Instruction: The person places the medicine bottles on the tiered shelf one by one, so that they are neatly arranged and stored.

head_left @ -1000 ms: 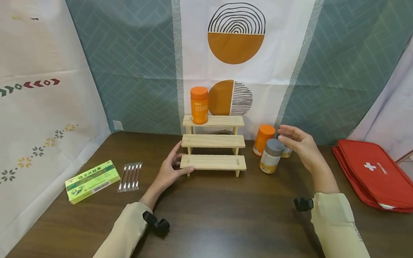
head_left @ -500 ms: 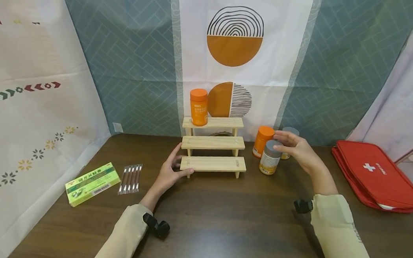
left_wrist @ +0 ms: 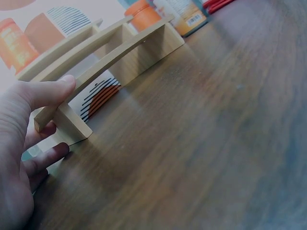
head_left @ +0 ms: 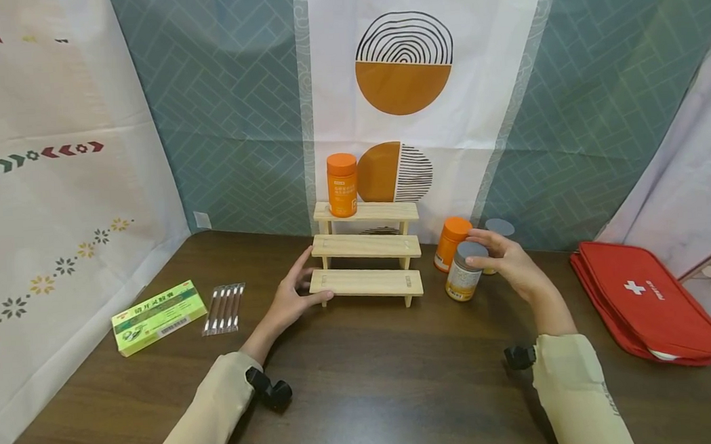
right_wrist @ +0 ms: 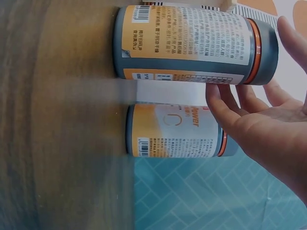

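Note:
A three-tier wooden step shelf (head_left: 366, 246) stands on the table against the backdrop. My left hand (head_left: 286, 294) holds the left end of its lowest step, thumb (left_wrist: 60, 91) on top and fingers underneath. An orange bottle (head_left: 343, 190) stands on the left of the top tier. Right of the shelf is a grey-capped pill bottle (head_left: 462, 285) with an orange-and-white label. My right hand (head_left: 514, 266) is around its upper part, fingers reaching behind and thumb beside the cap. An orange-capped bottle (head_left: 446, 249) and a second grey-capped bottle (right_wrist: 175, 130) stand close behind.
At the left lie a green-yellow medicine box (head_left: 158, 317) and a flat pack of several swabs (head_left: 224, 309). A red first-aid pouch (head_left: 653, 299) lies at the right. Patterned cloth (head_left: 239, 120) hangs behind the table.
My right hand has moved left and slightly down, from beside the grey-capped bottle to around its cap. The left hand stays on the shelf.

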Motion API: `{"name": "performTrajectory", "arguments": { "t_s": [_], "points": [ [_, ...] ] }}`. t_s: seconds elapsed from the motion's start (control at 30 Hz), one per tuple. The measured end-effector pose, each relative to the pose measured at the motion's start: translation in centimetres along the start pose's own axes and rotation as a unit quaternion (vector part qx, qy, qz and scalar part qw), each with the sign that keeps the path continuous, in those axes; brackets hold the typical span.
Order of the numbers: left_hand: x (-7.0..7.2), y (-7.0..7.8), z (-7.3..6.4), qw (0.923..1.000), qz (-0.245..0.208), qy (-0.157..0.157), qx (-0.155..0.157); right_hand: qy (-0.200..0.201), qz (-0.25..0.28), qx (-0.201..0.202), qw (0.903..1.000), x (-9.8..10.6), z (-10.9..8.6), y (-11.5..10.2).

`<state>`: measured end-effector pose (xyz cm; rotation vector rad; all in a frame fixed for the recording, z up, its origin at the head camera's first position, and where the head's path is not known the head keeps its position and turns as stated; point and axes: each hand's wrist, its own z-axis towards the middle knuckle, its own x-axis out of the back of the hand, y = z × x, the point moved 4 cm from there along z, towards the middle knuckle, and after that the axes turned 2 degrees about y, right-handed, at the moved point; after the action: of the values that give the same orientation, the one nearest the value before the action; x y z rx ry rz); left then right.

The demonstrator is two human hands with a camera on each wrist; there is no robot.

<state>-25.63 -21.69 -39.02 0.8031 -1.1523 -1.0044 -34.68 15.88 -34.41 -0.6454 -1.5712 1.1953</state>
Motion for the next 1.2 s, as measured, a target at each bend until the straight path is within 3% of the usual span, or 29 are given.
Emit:
{"name": "performTrajectory", "arguments": {
  "t_s": [0.63,1.2],
  "points": [
    [-0.1,-0.3,0.2,1.0000,0.001,-0.004,0.008,-0.009,-0.018,-0.014,0.9997,-0.4,0.4,0.9],
    [-0.1,-0.4,0.1,1.0000,0.001,-0.003,0.008,0.026,-0.046,-0.009,0.9986,-0.5,0.4,1.1]
  ]
}}
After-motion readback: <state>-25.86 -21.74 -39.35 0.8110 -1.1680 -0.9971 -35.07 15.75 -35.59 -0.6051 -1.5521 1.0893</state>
